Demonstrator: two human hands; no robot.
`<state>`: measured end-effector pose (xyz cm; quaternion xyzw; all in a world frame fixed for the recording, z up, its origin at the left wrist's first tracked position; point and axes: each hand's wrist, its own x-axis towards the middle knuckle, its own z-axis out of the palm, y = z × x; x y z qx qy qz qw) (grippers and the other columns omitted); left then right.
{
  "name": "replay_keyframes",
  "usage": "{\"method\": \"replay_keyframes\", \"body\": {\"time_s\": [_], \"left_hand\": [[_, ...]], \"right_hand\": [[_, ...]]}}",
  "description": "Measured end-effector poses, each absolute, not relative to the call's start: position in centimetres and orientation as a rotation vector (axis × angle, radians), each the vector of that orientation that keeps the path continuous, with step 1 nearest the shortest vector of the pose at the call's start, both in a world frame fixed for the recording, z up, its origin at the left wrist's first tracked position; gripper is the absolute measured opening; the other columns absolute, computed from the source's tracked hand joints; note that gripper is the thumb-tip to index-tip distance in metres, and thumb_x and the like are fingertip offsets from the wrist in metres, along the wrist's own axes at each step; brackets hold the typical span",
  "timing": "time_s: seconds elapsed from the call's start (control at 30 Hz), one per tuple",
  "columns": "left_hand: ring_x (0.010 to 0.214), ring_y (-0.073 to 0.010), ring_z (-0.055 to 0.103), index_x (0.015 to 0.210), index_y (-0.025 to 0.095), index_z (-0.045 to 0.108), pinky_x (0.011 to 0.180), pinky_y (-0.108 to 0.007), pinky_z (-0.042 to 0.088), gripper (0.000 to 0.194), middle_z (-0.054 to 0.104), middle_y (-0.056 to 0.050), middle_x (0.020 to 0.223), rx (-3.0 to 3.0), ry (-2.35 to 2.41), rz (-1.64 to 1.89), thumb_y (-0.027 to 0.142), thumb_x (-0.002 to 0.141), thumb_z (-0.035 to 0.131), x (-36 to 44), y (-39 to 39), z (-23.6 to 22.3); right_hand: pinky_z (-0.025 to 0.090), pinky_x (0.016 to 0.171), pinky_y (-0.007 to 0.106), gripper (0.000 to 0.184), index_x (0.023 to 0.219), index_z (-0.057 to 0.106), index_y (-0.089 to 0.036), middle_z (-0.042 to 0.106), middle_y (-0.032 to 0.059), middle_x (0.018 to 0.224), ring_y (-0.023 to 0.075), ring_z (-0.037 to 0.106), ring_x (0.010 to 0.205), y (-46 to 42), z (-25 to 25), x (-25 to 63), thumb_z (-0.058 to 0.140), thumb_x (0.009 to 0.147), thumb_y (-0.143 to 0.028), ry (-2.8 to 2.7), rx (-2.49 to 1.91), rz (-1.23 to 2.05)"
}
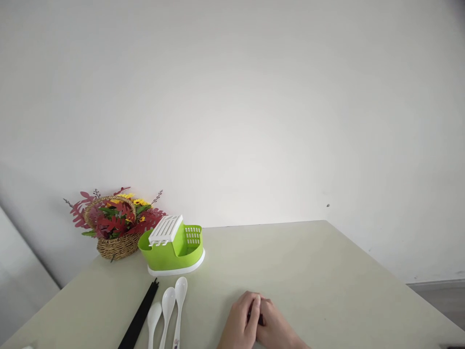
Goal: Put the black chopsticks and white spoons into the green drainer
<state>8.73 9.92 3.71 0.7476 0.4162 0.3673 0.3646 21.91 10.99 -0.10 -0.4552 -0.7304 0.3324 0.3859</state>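
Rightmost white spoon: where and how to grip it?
I'd pinch the rightmost spoon by its slim handle, coming from above and the right: the handle runs toward the wearer, and the middle spoon lies close on its left.

No readable text, small printed mark [176, 343] on white spoon [180, 291], illegible

Plain white wall [232, 121], pale table [290, 261], soft even light.
Wall fills most of view, brightest mid-height, greyer toward top corners; small dark spot [328, 205] low on right side. Tabletop light greenish-cream, far edge close along wall, right edge running diagonally toward camera. Grey floor [448, 306] shows lower right. Whitish panel [23, 286] far left, dark line along its edge; type unclear.
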Motion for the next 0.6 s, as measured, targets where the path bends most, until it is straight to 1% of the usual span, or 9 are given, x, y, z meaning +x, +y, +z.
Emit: {"method": "replay_keyframes", "body": {"time_s": [0.13,0.2,0.27,0.37,0.43,0.47,0.5,0.53,0.6], "left_hand": [[0.101,-0.0223,0.069,0.116,0.024,0.073,0.095,-0.035,0.055,0.048,0.075,-0.009,0.109,1.949,1.095,0.948,0.049,0.111,0.033,8.9,9.4,4.1],[0.108,-0.0232,0.068,0.122,0.024,0.072,0.101,-0.038,0.054,0.047,0.075,-0.01,0.118,1.952,1.113,0.953,0.047,0.111,0.032,8.9,8.9,4.2],[0.12,-0.0241,0.066,0.131,0.024,0.068,0.109,-0.041,0.051,0.046,0.071,-0.012,0.132,1.942,1.146,0.954,0.045,0.111,0.032,8.8,8.2,3.9],[0.14,-0.0271,0.055,0.15,0.024,0.055,0.121,-0.048,0.044,0.049,0.059,-0.013,0.152,1.931,1.219,0.937,0.045,0.11,0.039,8.2,6.5,2.9],[0.148,-0.0299,0.048,0.159,0.025,0.044,0.123,-0.051,0.042,0.056,0.051,-0.013,0.16,1.968,1.242,0.949,0.045,0.107,0.047,7.3,4.9,2.2],[0.149,-0.0311,0.047,0.161,0.027,0.042,0.122,-0.052,0.044,0.059,0.05,-0.013,0.161,2.006,1.243,0.976,0.045,0.105,0.05,6.7,3.9,2.0],[0.148,-0.0319,0.048,0.159,0.029,0.044,0.12,-0.052,0.046,0.058,0.052,-0.012,0.16,2.048,1.25,1.019,0.045,0.104,0.052,6.0,2.9,1.9],[0.145,-0.0324,0.051,0.155,0.03,0.049,0.118,-0.051,0.048,0.053,0.056,-0.011,0.156,2.081,1.277,1.076,0.044,0.104,0.052,5.2,1.9,1.9],[0.136,-0.0322,0.058,0.14,0.033,0.064,0.112,-0.049,0.053,0.04,0.065,-0.01,0.143,2.098,1.421,1.202,0.042,0.104,0.051,3.1,-0.2,2.6]], "right_hand": [[0.035,0.057,0.023,0.009,0.065,0.055,-0.02,0.06,-0.0018,0.066,0.0123,0.05,0.063,10.9,0.1,22.2,0.054,0.07,-0.012,-1.874,-1.149,0.876],[0.035,0.058,0.023,0.011,0.062,0.054,-0.019,0.06,-0.0019,0.064,0.0119,0.049,0.061,10.9,0.2,22.3,0.054,0.07,-0.011,-1.888,-1.14,0.909],[0.035,0.058,0.024,0.014,0.06,0.054,-0.019,0.059,-0.0021,0.061,0.0117,0.048,0.059,10.7,0.3,22.5,0.054,0.07,-0.011,-1.9,-1.125,0.938],[0.036,0.059,0.023,0.014,0.06,0.055,-0.019,0.06,-0.0026,0.062,0.0118,0.049,0.06,10.4,0.7,22.7,0.053,0.069,-0.009,-1.915,-1.083,0.99],[0.037,0.059,0.023,0.015,0.067,0.062,-0.019,0.062,-0.0029,0.065,0.0121,0.051,0.061,10.2,1.0,22.9,0.052,0.074,-0.01,-1.908,-1.074,1.022],[0.037,0.059,0.023,0.017,0.072,0.065,-0.019,0.063,-0.003,0.065,0.0124,0.052,0.061,10.2,1.2,23.0,0.052,0.078,-0.011,-1.9,-1.081,1.036],[0.037,0.059,0.024,0.019,0.078,0.069,-0.019,0.063,-0.003,0.065,0.0127,0.053,0.061,10.1,1.3,23.1,0.051,0.081,-0.013,-1.89,-1.094,1.048],[0.038,0.059,0.024,0.021,0.082,0.071,-0.019,0.063,-0.0031,0.064,0.013,0.054,0.06,10.1,1.4,23.1,0.05,0.084,-0.014,-1.882,-1.107,1.06],[0.039,0.058,0.024,0.023,0.086,0.073,-0.02,0.061,-0.0037,0.062,0.0133,0.055,0.057,10.0,1.3,23.2,0.051,0.084,-0.016,-1.875,-1.133,1.085]]}}
